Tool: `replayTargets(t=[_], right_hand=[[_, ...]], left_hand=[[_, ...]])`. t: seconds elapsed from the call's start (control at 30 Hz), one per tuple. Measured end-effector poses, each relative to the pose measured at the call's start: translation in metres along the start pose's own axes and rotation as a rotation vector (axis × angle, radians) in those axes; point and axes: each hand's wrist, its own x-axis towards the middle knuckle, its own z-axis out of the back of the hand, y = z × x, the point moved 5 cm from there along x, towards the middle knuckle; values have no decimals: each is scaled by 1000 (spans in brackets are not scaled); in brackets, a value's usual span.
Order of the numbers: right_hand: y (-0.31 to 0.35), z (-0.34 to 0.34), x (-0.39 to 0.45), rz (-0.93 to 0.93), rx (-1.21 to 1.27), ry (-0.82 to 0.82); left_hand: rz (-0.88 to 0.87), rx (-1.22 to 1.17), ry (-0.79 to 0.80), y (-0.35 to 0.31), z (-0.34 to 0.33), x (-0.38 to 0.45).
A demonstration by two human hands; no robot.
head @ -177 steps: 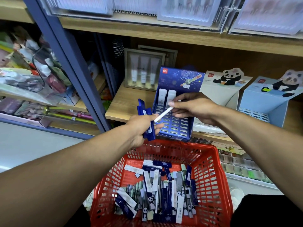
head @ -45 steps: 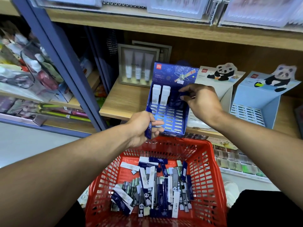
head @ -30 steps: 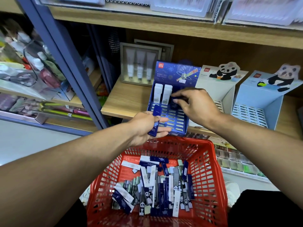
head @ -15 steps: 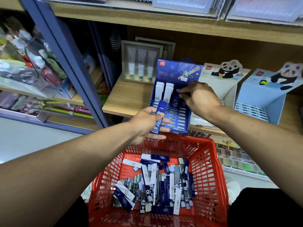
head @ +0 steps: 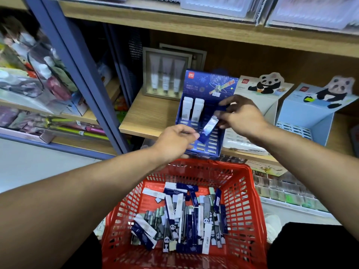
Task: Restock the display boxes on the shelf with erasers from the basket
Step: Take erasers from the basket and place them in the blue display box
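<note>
A red basket (head: 245,193) full of several blue, white and panda-print erasers (head: 182,220) sits below the shelf. On the shelf stands the dark blue display box (head: 206,87) with two white erasers (head: 192,109) upright in its top row. In front of the box, my left hand (head: 174,141) pinches the lower end of a blue eraser (head: 208,128). My right hand (head: 241,116) meets it from the right, its thumb and fingers closing on the eraser's upper end.
A white panda display box (head: 258,92) and a light blue panda display box (head: 310,115) stand to the right on the wooden shelf (head: 151,111). A framed set of tubes (head: 165,72) is behind. A blue upright post (head: 81,74) divides the shelving on the left.
My right hand has come back from the box's top row toward my left hand. My left hand has lifted the blue eraser up and right until both hands meet on it.
</note>
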Motion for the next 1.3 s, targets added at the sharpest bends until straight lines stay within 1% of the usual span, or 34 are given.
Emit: replayTargets(t=[0.03, 0.07, 0.1, 0.13, 0.17, 0.23, 0.37, 0.5, 0.6, 0.73, 0.83, 0.93, 1.13, 1.3], right_hand=[[-1, 10, 2, 50, -152, -59], [-1, 17, 2, 100, -254, -95], [-2, 21, 1, 137, -293, -109], [-3, 23, -1, 163, -297, -110], [-4, 23, -2, 177, -315, -108], [-5, 21, -5, 201, -395, -95], [-2, 15, -7, 263, -476, -33], [-2, 12, -7, 268, -489, 28], [-2, 14, -6, 284, -528, -14], [0, 15, 0, 336, -700, -102], [2, 14, 3, 344, -709, -131], [4, 20, 5, 312, -676, -179], [5, 12, 3, 290, -799, -130], [5, 13, 6, 266, -820, -122]], left_hand=[[-86, 212, 0, -1, 3, 0], [-151, 440, 27, 0, 3, -1], [-204, 645, 69, 2, 1, -3], [-244, 792, 119, 5, -3, -4], [-262, 880, 174, 8, -6, -5], [-245, 965, 260, 17, -11, -6], [-214, 1008, 323, 24, -14, -1], [-227, 1035, 338, 25, -15, 1], [-234, 1041, 339, 26, -15, 2], [-234, 1040, 342, 28, -14, 3], [-232, 1037, 347, 26, -13, 1], [-226, 1033, 350, 25, -14, 0], [-213, 1042, 367, 24, -14, -2], [-203, 1066, 373, 27, -15, -2]])
